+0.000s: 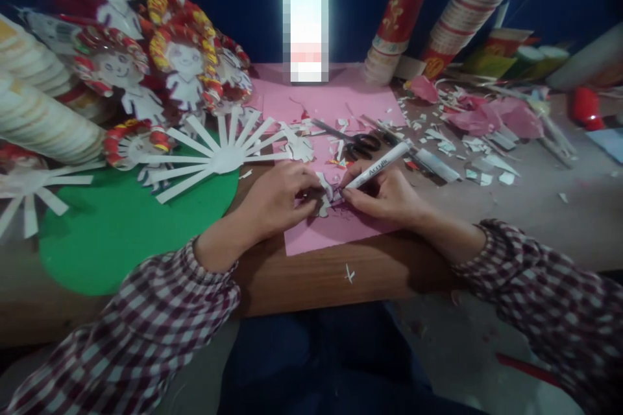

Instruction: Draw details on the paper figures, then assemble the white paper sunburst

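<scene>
My right hand (387,198) is closed round a white acrylic marker (377,168), its tip down on a small white paper cutout (325,198). My left hand (280,198) pinches that cutout and presses it flat on a pink paper sheet (335,110). Both hands meet over the sheet's near end, close to the wooden table's front edge (311,285). Both sleeves are checked.
Black scissors (355,141) lie on the pink sheet behind my hands. A green paper disc (131,227) with a white paper fan (219,154) is at left, under several paper-cup dolls (185,65). Cup stacks (399,19) and paper scraps (462,136) fill the back right.
</scene>
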A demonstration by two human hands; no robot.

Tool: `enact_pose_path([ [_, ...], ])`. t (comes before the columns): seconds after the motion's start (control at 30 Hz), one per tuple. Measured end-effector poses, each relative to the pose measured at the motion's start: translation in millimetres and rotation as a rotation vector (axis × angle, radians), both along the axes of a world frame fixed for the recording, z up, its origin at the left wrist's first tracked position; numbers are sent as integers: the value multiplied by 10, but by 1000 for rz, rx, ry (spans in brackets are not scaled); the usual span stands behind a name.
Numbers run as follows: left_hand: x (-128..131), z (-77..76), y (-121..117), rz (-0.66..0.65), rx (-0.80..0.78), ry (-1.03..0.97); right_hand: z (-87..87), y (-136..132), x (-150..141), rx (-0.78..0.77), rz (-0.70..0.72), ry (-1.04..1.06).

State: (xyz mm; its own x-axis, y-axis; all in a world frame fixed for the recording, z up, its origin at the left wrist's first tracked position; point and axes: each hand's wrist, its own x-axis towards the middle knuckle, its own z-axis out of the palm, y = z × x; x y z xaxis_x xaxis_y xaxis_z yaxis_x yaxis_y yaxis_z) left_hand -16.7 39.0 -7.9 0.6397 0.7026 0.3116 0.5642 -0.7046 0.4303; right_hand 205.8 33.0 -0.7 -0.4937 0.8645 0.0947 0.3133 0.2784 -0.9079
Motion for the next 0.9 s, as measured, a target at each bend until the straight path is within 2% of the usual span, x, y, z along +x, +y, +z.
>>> enact_pose_path([
  [0.33,-18,-18,1,-1,0,-2,63,-46,-49,123,-18,-137],
  [0.9,-15,-20,-2,2,-21,-12,78,-43,-58,149,3,-165],
])
